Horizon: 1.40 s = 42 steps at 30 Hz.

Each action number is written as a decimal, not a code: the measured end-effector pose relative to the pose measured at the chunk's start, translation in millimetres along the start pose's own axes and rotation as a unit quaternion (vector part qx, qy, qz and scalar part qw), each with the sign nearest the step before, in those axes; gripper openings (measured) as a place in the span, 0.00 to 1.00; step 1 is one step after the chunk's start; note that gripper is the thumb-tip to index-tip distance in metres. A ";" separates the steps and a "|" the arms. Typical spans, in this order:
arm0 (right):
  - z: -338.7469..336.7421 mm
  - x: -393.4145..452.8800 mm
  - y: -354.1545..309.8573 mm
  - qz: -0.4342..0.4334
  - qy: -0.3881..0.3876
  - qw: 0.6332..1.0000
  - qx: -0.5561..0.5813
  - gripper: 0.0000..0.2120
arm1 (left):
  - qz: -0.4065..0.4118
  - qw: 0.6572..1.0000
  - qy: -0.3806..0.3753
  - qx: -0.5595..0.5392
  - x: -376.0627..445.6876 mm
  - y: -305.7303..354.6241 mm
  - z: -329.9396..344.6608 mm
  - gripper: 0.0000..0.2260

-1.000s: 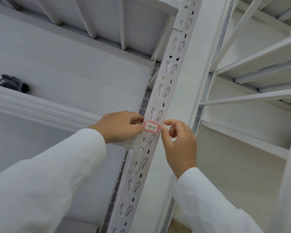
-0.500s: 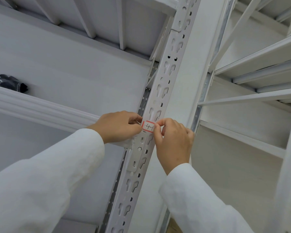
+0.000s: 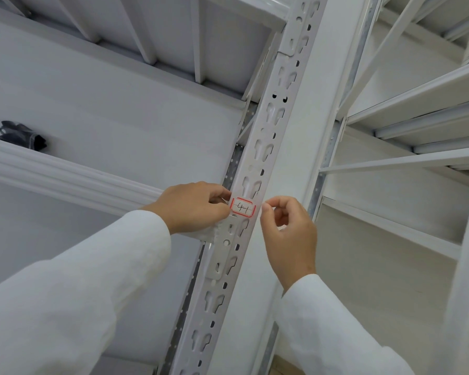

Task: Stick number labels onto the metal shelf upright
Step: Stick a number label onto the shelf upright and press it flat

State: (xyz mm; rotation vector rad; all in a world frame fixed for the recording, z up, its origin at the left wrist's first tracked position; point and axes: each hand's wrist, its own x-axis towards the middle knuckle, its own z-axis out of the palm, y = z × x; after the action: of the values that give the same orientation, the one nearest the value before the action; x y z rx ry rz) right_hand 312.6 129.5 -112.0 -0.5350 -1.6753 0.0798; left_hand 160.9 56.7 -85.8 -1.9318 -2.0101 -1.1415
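Observation:
A white number label (image 3: 243,207) with a red border, marked "4-1", lies flat on the front of the slotted grey metal shelf upright (image 3: 266,136). My left hand (image 3: 192,207) is curled at the label's left edge, thumb and forefinger pinching there. My right hand (image 3: 287,228) hovers just right of the label, by the upright's right edge. Its thumb and forefinger tips meet with nothing visible between them.
A white shelf beam (image 3: 65,174) runs in from the left and joins the upright under my left hand. A dark bundle (image 3: 25,135) lies on the shelf at far left. More white shelves (image 3: 417,109) stand to the right.
My right hand pressed on the label half a second ago and has since drawn back to the right, uncovering it. My left hand stayed at the label's left edge.

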 end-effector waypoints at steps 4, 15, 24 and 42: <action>-1.2 2.0 7.0 -0.039 -0.006 0.999 -0.006 0.05 | -0.001 1.000 -0.002 -0.001 -0.8 1.3 -1.0 0.25; 11.8 7.7 0.2 -0.278 -0.019 0.936 -0.215 0.09 | -0.004 1.000 0.002 -0.004 -0.9 1.7 -0.6 0.25; 17.5 13.4 -14.5 -0.139 -0.025 0.976 -0.165 0.08 | -0.003 1.000 0.008 0.000 -0.3 0.6 -0.7 0.18; 14.3 16.2 -25.5 -0.130 -0.071 0.960 -0.238 0.09 | 0.009 1.000 0.016 0.003 1.4 -1.8 1.0 0.19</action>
State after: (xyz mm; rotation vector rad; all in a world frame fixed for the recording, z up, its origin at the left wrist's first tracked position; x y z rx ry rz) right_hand 290.2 116.7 -90.9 -0.6717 -1.8995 -0.4985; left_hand 159.4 58.6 -86.5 -1.9127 -1.9742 -1.1540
